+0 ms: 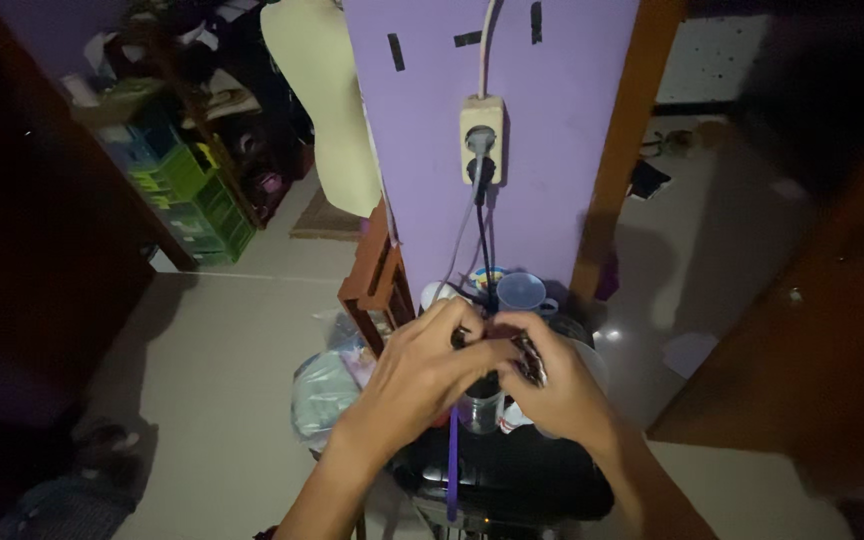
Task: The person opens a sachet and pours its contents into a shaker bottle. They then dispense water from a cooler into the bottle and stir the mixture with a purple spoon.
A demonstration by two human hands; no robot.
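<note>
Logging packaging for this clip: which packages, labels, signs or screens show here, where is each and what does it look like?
Small sachet: dark and glossy, pinched between the left hand and the right hand, above a clear glass.
Plastic bag: pale and crumpled, on the floor left of the hands.
Black tape strips: short, stuck on the purple wall panel.
No signs or screens in view.
</note>
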